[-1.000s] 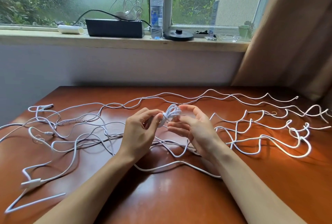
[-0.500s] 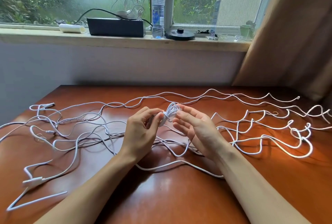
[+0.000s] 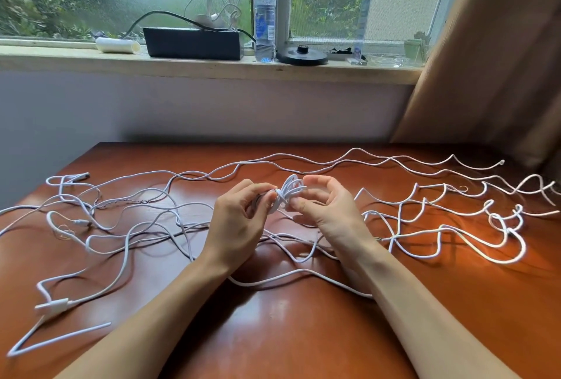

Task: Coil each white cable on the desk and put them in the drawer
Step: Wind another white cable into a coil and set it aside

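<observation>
Both forearms enter from bottom; I see left hand (image 3: 239,220) pinching the cable coil (image 3: 290,193) mid-frame, right hand (image 3: 331,214) curled around it.

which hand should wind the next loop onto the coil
Right, probably. The left hand pinches the coil, anchoring it; the right hand curls beside it, apparently free to wind.

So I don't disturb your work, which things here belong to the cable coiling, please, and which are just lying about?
Job: half-wound coil, loose white cables, desk, left hand, right hand.
Lying about: water bottle, black box, white roll, black round base, plant pot.
</observation>
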`<act>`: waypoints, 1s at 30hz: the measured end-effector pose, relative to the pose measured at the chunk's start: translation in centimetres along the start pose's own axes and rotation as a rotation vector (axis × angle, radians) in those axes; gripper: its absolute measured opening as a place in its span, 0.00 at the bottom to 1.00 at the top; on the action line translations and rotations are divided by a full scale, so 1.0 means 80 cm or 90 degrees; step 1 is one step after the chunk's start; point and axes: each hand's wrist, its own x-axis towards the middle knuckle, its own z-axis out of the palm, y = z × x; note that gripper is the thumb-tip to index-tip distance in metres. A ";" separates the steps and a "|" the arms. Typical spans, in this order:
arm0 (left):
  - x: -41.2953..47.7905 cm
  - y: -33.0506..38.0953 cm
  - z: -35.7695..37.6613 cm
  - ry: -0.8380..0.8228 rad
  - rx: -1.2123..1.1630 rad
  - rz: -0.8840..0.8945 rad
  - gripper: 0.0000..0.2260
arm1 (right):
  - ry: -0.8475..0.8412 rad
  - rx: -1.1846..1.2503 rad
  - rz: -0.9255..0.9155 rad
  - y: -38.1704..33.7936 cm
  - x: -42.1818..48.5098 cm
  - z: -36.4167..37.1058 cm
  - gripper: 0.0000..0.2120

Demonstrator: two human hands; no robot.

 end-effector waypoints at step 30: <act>0.001 0.002 -0.003 -0.095 0.047 0.081 0.07 | 0.106 -0.042 0.067 0.004 0.016 -0.009 0.02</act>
